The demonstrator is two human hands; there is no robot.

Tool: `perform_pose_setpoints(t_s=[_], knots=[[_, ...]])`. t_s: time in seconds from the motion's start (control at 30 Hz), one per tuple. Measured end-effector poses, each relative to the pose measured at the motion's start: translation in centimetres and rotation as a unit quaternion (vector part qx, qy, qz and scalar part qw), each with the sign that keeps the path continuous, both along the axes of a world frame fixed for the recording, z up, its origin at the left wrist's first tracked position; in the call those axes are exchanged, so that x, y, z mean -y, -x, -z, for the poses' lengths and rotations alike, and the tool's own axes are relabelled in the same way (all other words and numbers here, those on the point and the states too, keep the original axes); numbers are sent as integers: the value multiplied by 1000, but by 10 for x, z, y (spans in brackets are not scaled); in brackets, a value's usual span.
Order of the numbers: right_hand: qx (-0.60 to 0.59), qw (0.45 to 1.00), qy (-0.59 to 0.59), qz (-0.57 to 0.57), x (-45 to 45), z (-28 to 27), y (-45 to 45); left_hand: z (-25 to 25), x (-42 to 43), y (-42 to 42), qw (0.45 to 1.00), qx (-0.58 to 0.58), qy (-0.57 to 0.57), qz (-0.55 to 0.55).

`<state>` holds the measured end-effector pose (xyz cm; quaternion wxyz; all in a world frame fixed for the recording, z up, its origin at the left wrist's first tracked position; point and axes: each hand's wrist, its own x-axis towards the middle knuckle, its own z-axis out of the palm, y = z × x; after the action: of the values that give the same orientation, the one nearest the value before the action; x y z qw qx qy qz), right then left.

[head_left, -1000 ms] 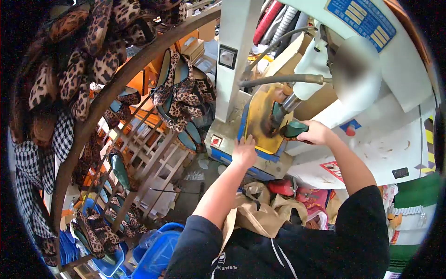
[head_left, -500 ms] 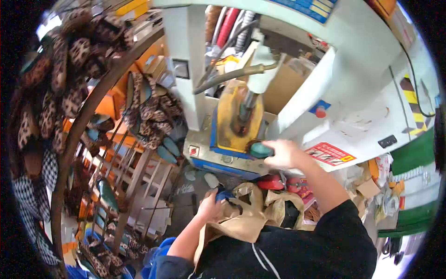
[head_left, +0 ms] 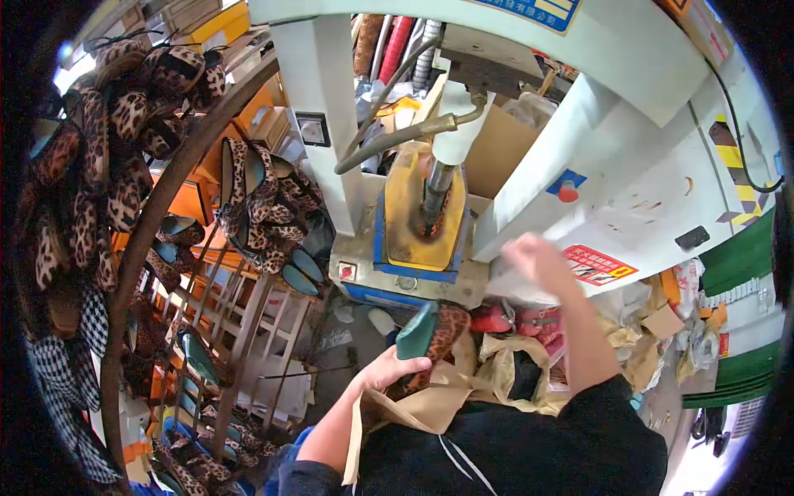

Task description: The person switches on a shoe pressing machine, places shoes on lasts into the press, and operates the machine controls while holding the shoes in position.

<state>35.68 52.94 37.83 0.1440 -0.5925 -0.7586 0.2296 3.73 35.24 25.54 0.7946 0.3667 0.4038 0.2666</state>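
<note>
Shoe [head_left: 451, 326]: leopard print w/ green side [head_left: 416, 335], tilted; loc. L hand [head_left: 387, 369], just in front of press base [head_left: 463, 287]. L grip: clasped on shoe. R hand [head_left: 533, 260]: blurred, nr. press's white body [head_left: 624, 194]; grip state can't tell.

Surface: grey base, yellow pad [head_left: 397, 240] in blue frame [head_left: 380, 240].

Room: cluttered; rack [head_left: 250, 351] at L, cardboard [head_left: 496, 149] behind.

Qty: held shoe, 1; hands, 2; pad, 1; metal rod [head_left: 438, 192], 1; red button [head_left: 568, 192], 1; red label [head_left: 600, 266], 1; racked leopard shoes [head_left: 269, 207], many, overlapping, exact no. unclear; houndstooth pcs. [head_left: 62, 364], several.
</note>
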Motion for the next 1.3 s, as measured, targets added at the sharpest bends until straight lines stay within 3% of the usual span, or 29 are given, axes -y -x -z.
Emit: perform_pose_setpoints(t_s=[0.1, 0.2, 0.3, 0.4, 0.5, 0.6, 0.7, 0.8, 0.9, 1.0, 1.1, 1.3], knots=[[40, 976, -188, 98, -63, -21, -50, 30, 9, 8, 996, 9, 12, -89], [62, 975, -203, 62, -60, -21, -35, 36, 17, 17, 991, 10, 22, -129], [19, 977, -169, 130, -37, -22, -22, 25, 27, 26, 986, -22, -10, -164], [-23, 953, -213, 213, -38, -13, -33, 38, 45, 33, 978, -44, -8, -202], [-26, 935, -311, 166, -67, -16, -39, 36, 57, 34, 971, -55, 7, -232], [19, 936, -310, 168, -63, -1, -58, 41, 56, 36, 973, -25, 33, -228], [-41, 944, -255, 205, -38, -6, -42, 64, 63, 38, 970, 4, 17, -241], [-22, 932, -297, 208, -73, -18, -35, 86, 69, 44, 974, 16, 50, -219], [-54, 929, -324, 170, -61, -9, -48, 58, 65, 39, 976, -14, 9, -216], [-89, 935, -275, 205, -33, -4, -37, 73, 64, 39, 978, -23, 4, -205], [65, 931, -303, 192, -76, -14, -35, 67, 71, 34, 977, -21, 9, -213], [-125, 933, -258, 218, -33, 2, -40, 46, 63, 31, 973, -70, -15, -218]])
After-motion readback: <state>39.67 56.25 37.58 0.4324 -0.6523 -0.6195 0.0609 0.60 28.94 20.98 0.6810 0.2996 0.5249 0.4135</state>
